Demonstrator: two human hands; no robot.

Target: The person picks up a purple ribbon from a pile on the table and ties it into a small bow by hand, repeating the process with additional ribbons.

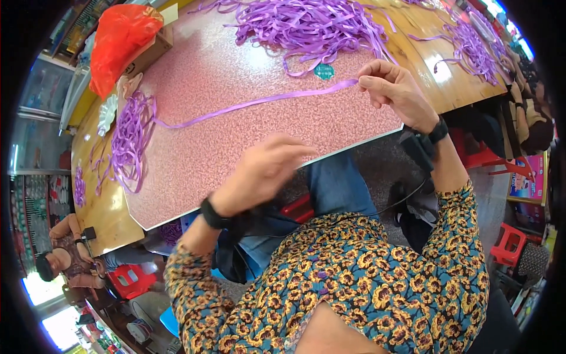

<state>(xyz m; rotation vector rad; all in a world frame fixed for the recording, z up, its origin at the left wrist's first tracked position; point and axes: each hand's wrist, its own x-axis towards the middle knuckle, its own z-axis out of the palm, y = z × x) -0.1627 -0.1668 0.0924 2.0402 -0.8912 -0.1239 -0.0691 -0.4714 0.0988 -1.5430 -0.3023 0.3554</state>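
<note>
My right hand pinches the end of a purple ribbon between thumb and fingertips, above the right part of the pink speckled board. From there the ribbon stretches leftward over the board to a tangled ribbon pile at the left edge. My left hand hovers by the board's near edge, slightly smeared by motion. Its fingers are stretched out and hold nothing I can see. A large heap of purple ribbon lies at the far side, beside a round teal sticker.
On the far left stand a red plastic bag and a cardboard box. More ribbon lies on the wooden table at the right. Other people sit at the left and right ends. Red stools stand on the floor.
</note>
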